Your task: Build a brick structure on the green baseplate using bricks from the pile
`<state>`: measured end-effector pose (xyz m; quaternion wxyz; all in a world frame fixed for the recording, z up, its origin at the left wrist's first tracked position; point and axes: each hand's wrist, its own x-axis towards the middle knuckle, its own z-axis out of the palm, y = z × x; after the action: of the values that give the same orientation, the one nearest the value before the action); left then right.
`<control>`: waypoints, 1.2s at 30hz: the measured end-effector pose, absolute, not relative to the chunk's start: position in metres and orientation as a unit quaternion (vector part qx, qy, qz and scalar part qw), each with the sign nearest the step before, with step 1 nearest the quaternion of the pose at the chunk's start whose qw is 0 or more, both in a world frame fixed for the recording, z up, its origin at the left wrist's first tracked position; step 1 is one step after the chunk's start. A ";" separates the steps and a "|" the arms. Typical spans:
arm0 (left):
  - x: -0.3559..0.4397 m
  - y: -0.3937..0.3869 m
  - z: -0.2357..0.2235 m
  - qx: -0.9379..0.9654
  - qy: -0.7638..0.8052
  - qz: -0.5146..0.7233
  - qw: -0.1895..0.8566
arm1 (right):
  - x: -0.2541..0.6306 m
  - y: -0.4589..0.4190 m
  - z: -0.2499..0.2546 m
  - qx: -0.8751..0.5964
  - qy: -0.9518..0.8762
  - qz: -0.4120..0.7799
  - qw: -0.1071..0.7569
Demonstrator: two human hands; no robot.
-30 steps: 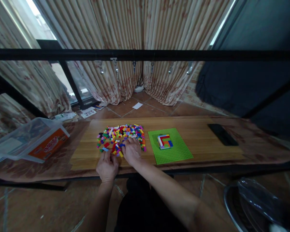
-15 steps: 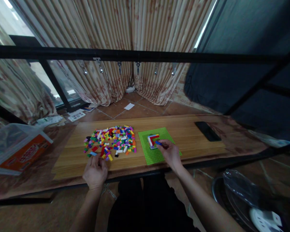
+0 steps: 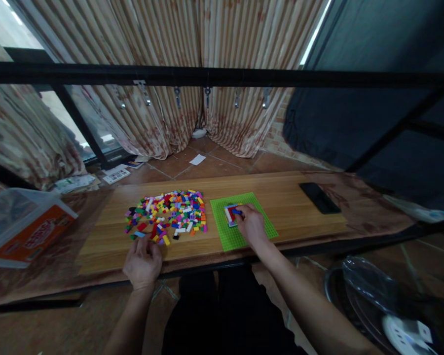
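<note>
My right hand (image 3: 252,224) pinches a blue brick (image 3: 237,211) over a small brick structure (image 3: 229,217) of red, white and other colours. That structure sits on a green baseplate (image 3: 225,241), and the hand covers part of it. Whether the blue brick touches the bricks below cannot be made out. At the near edge of a heap of loose coloured bricks (image 3: 173,212) rests my left hand (image 3: 143,262), its fingers curled inward. A light blue brick (image 3: 139,234) lies just beyond those fingertips; anything inside them is hidden.
All this lies on a wooden board (image 3: 107,246). A black phone (image 3: 320,198) is at the board's right end. To the left stands a clear plastic box (image 3: 25,227) with an orange label. A black rail (image 3: 222,76) crosses in front of the curtains.
My right hand has moved slightly left and further over the structure, carrying the blue brick. The left hand stays by the heap. The whole view has shifted a little.
</note>
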<state>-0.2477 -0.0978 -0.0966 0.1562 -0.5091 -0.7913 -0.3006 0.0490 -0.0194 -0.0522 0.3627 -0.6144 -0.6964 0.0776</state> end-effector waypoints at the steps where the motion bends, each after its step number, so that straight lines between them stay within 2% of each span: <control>1: -0.248 -0.098 -0.097 -0.509 -0.792 -0.300 0.158 | 0.048 -0.021 -0.052 -0.612 -0.700 0.075 0.359; 11: -0.249 -0.098 -0.099 -0.523 -0.781 -0.302 0.159 | 0.050 -0.029 -0.042 -0.617 -0.720 0.092 0.305; 23: -0.247 -0.099 -0.095 -0.523 -0.782 -0.301 0.157 | 0.056 -0.021 -0.044 -0.600 -0.736 0.104 0.295; 36: -0.245 -0.100 -0.092 -0.510 -0.798 -0.302 0.110 | 0.064 -0.019 -0.038 -0.519 -0.838 0.001 0.167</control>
<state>-0.2446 -0.0999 -0.0916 0.1099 -0.5100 -0.7978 -0.3022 0.0638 -0.0187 -0.0383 0.1671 -0.5194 -0.8380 0.0007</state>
